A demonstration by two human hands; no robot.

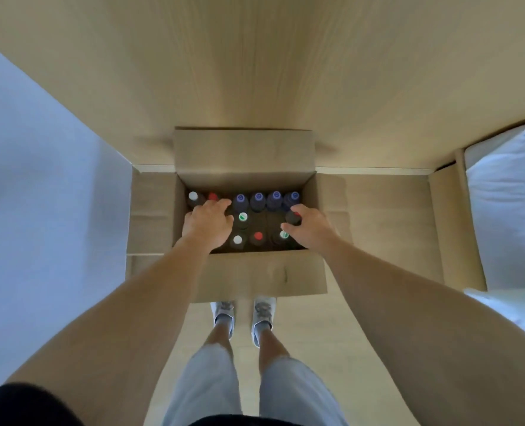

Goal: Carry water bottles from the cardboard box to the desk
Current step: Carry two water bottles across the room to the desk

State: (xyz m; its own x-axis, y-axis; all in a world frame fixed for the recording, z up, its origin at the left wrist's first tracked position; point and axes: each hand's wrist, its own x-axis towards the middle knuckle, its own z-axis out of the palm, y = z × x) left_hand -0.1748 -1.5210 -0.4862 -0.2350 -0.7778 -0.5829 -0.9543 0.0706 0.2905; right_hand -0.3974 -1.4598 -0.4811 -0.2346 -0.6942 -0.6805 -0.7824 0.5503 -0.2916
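Floor w/ cardboard box (255, 272), L grip (207, 224) curled over bottles, R grip (309, 227) round red-cap bottle (293, 217)

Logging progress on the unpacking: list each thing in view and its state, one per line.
cardboard box: on the floor, flaps open.
water bottles: upright in the box, capped.
left hand: reaching into the box, fingers curled over a bottle; grip unclear.
right hand: fingers curled round a red-capped bottle.

One cardboard box (261, 272) before me holds four blue-capped bottles (258, 197), three red-capped (258, 236), two green-and-white-capped (242, 216), two white-capped (193, 196).
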